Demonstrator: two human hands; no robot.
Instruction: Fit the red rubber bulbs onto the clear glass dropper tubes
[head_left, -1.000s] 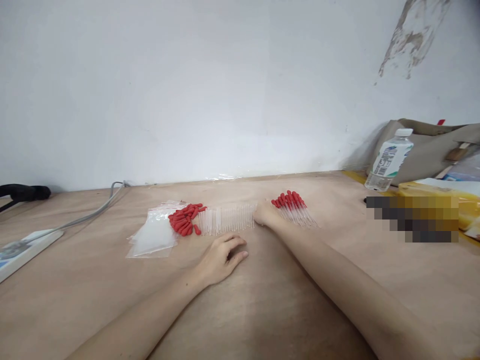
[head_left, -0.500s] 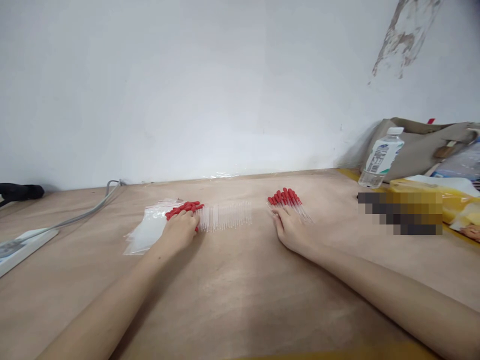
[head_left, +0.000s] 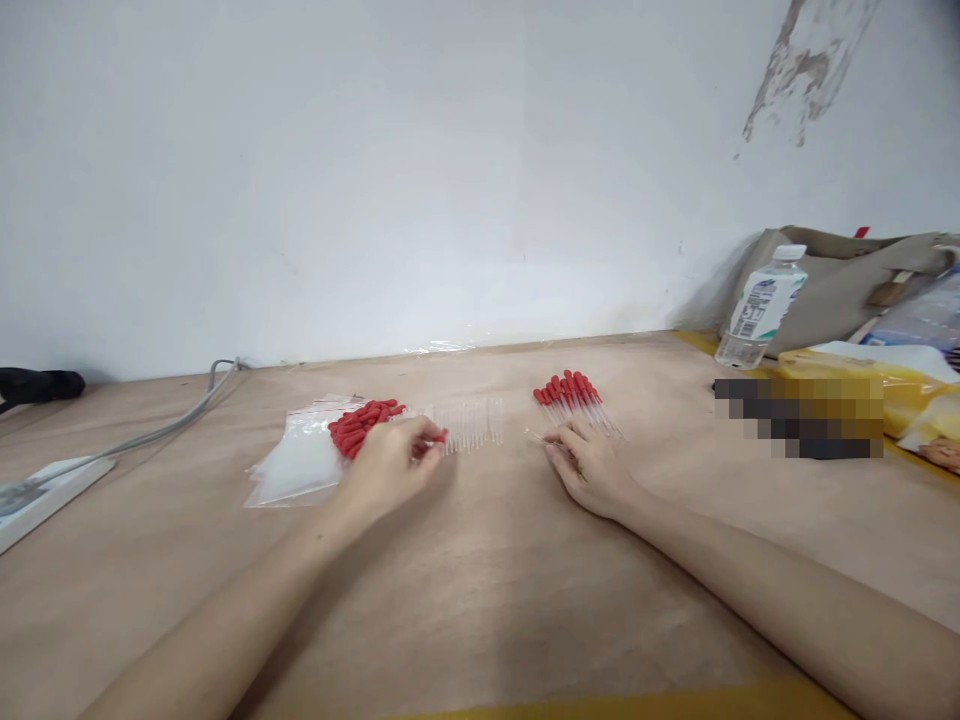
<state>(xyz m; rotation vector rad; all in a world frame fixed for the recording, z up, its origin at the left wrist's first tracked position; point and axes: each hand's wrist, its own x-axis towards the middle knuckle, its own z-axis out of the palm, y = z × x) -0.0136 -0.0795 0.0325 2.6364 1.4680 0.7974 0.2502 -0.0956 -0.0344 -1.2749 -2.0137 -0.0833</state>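
Note:
My left hand [head_left: 394, 455] pinches a red rubber bulb [head_left: 441, 437] above the near edge of a row of clear dropper tubes [head_left: 472, 425]. Behind that hand lies a pile of red rubber bulbs [head_left: 360, 425], partly covering clear plastic zip bags [head_left: 296, 465]. On the right, my right hand [head_left: 589, 462] is closed on a thin clear dropper tube [head_left: 534, 436], its end pointing left. Just beyond its fingers several droppers with red bulbs [head_left: 568, 388] lie side by side, their lower ends partly hidden by the hand.
A water bottle [head_left: 761, 305] stands at the back right before a grey bag [head_left: 840, 275]. Yellow packages [head_left: 840, 365] lie nearby, partly behind a pixelated patch. A grey cable [head_left: 169, 428] runs to a white power strip [head_left: 52, 490] at the left. A wall [head_left: 450, 180] closes the back.
My left hand has moved right from the bulb pile with a red bulb in its fingertips. My right hand stays beside the droppers, a clear tube showing between its fingers.

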